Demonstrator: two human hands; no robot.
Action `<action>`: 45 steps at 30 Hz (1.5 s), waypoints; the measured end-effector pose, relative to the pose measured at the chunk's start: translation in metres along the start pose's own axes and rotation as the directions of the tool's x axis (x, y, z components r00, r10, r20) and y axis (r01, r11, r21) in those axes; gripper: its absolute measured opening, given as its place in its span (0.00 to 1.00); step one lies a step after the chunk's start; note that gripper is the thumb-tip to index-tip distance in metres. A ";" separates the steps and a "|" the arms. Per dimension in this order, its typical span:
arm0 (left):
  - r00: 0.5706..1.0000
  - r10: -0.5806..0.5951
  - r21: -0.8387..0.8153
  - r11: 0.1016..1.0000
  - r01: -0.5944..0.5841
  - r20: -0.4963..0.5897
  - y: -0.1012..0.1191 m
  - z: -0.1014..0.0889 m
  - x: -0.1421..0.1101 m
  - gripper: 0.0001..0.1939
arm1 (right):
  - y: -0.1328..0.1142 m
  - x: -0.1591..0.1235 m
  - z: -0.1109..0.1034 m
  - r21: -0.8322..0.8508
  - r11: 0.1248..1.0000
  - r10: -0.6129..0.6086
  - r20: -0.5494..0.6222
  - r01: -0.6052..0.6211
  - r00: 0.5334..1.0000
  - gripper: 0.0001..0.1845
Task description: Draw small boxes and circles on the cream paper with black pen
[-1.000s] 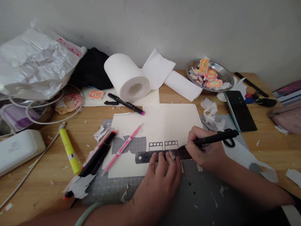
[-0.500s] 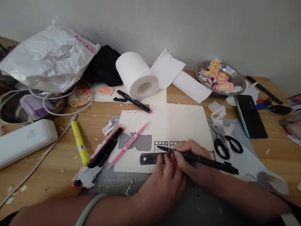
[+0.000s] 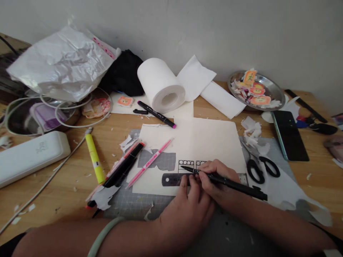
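Observation:
My left hand [image 3: 191,203] presses its fingertips down on a metal ruler [image 3: 171,180], which lies across a cream paper sheet [image 3: 209,139]. In my right hand [image 3: 219,178] is a black marker pen [image 3: 238,186], its tip at the drawn lines just above the ruler. Two small drawn frames with rows of circles [image 3: 186,162] show there; my right hand partly covers the second one. The two hands touch, and the ruler's middle is hidden under them. A rectangular hole with a wavy lower edge is cut in the paper's left part, beside a pink pen [image 3: 150,162].
A grey cutting mat [image 3: 128,203] lies under the paper. Black-handled scissors [image 3: 255,171], paper scraps and a phone [image 3: 291,135] are at right. Markers, a yellow highlighter [image 3: 95,159] and a white power strip [image 3: 34,155] are left. Behind stand a tissue roll [image 3: 158,82] and a metal plate [image 3: 276,91].
The camera view has shifted slightly, so the scene sits a little further right. The marker's back end has swung slightly inward; both hands stay in place at the ruler.

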State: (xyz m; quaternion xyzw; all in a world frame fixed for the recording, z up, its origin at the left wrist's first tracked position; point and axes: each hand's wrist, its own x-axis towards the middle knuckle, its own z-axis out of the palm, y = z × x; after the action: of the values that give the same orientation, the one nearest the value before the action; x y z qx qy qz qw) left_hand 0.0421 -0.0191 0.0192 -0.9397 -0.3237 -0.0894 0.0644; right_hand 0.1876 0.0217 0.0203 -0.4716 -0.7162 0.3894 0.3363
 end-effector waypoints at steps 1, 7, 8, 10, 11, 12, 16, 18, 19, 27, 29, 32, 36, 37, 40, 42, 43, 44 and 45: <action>1.000 0.000 -0.003 1.000 0.000 0.002 0.000 0.000 0.000 0.17 | 0.000 0.000 0.000 0.003 1.000 0.000 0.003 0.000 1.000 0.04; 1.000 -0.007 -0.018 1.000 0.007 0.007 0.001 0.001 0.001 0.17 | 0.000 0.002 0.000 0.016 0.998 -0.057 0.013 0.057 0.998 0.05; 1.000 -0.013 -0.017 1.000 0.013 0.001 0.001 0.001 0.001 0.17 | 0.000 0.002 0.000 0.021 0.998 -0.061 0.017 0.061 0.998 0.05; 1.000 -0.017 -0.014 1.000 0.017 -0.010 0.000 0.001 0.001 0.17 | 0.002 0.002 0.000 0.032 0.997 -0.067 0.025 0.066 0.997 0.05; 1.000 -0.017 -0.013 1.000 0.016 -0.012 0.000 0.001 0.001 0.17 | 0.002 0.001 0.000 0.038 0.997 -0.069 0.031 0.068 0.997 0.04; 1.000 -0.013 -0.011 1.000 0.013 -0.016 0.000 0.002 0.000 0.17 | 0.003 0.001 0.000 0.042 0.997 -0.071 0.037 0.069 0.997 0.04; 1.000 -0.010 -0.006 1.000 0.010 -0.013 0.001 0.002 -0.001 0.16 | 0.005 -0.001 0.001 0.043 0.998 -0.048 0.043 0.047 0.998 0.04; 1.000 -0.011 -0.005 1.000 0.011 -0.012 0.001 0.002 -0.001 0.16 | 0.004 -0.002 0.001 0.041 0.998 -0.043 0.039 0.042 0.998 0.04; 1.000 -0.013 -0.002 1.000 0.013 -0.015 0.001 0.002 -0.001 0.17 | 0.004 -0.001 0.001 0.041 0.998 -0.046 0.032 0.045 0.998 0.05; 1.000 0.004 -0.001 1.000 -0.004 -0.003 0.001 0.002 -0.001 0.17 | -0.005 0.000 0.000 0.001 0.999 -0.050 -0.036 0.050 0.998 0.06; 1.000 0.001 0.003 1.000 -0.001 -0.016 0.001 0.002 0.000 0.17 | -0.005 0.000 0.001 -0.004 0.999 -0.054 -0.048 0.054 0.997 0.06; 1.000 0.000 0.002 1.000 0.000 -0.010 0.001 0.002 0.001 0.16 | -0.005 0.000 0.001 -0.011 0.998 -0.068 -0.060 0.068 0.996 0.06; 1.000 0.001 -0.004 1.000 -0.001 0.001 0.000 0.003 0.001 0.16 | -0.003 0.000 0.002 -0.001 0.997 -0.080 -0.060 0.081 0.995 0.05; 1.000 0.003 -0.005 1.000 -0.003 0.002 0.000 0.003 0.001 0.16 | -0.003 0.000 0.002 -0.001 0.997 -0.081 -0.058 0.081 0.995 0.05; 1.000 0.005 -0.006 1.000 -0.005 0.012 0.000 0.002 0.001 0.16 | -0.002 -0.001 0.002 -0.018 0.997 -0.071 -0.044 0.070 0.996 0.04; 1.000 0.001 -0.005 1.000 -0.001 0.008 0.001 0.002 0.000 0.16 | -0.001 -0.001 0.002 -0.022 0.998 -0.062 -0.041 0.061 0.997 0.04; 1.000 0.000 -0.004 1.000 0.000 0.002 0.001 0.002 0.000 0.16 | -0.001 -0.001 0.002 -0.023 0.998 -0.060 -0.040 0.059 0.997 0.04; 1.000 -0.002 -0.003 1.000 0.002 -0.001 0.001 0.002 0.000 0.16 | -0.001 -0.001 0.002 -0.023 0.998 -0.058 -0.037 0.057 0.998 0.04; 1.000 -0.003 -0.003 1.000 0.003 -0.005 0.001 0.002 0.000 0.16 | 0.000 -0.001 0.002 -0.022 0.998 -0.058 -0.035 0.058 0.998 0.04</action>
State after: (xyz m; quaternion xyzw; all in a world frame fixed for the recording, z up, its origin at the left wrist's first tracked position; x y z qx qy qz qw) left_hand 0.0431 -0.0199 0.0169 -0.9391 -0.3248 -0.0924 0.0635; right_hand 0.1862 0.0207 0.0198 -0.4609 -0.7275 0.3637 0.3552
